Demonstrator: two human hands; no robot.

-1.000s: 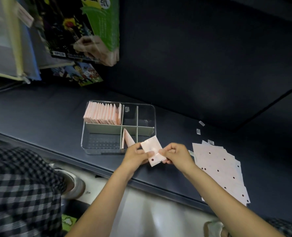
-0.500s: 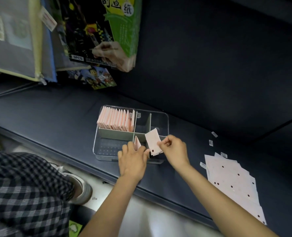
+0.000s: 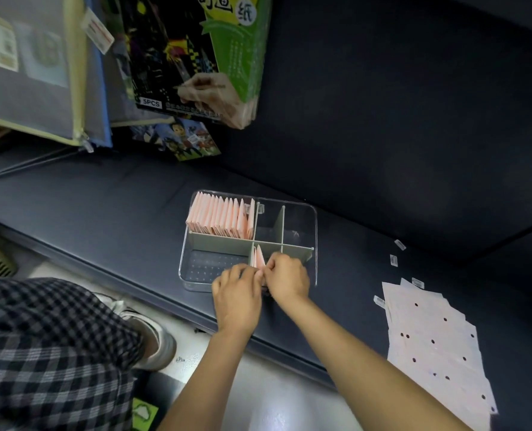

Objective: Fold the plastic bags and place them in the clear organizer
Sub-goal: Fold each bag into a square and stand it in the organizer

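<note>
The clear organizer (image 3: 308, 209) stands on the dark shelf, split by grey dividers. Its back-left compartment holds a row of several folded pink bags (image 3: 219, 217). In the front middle compartment two folded pink bags (image 3: 259, 258) stand on edge. My left hand (image 3: 238, 293) and my right hand (image 3: 286, 276) meet at the organizer's front edge, fingers pinched on those standing bags. Their lower parts are hidden by my fingers. A stack of flat pink bags with dark dots (image 3: 435, 343) lies to the right.
Small white label strips (image 3: 393, 260) lie scattered right of the organizer. Packaged craft sets (image 3: 196, 54) and zip folders (image 3: 37, 66) hang over the shelf at the upper left. My checked trouser leg (image 3: 47, 356) and shoe (image 3: 155, 343) are below left.
The folded bag went from in front of me, over the organizer, down into the front middle compartment beside the one standing there. Both hands followed it to the organizer's front edge.
</note>
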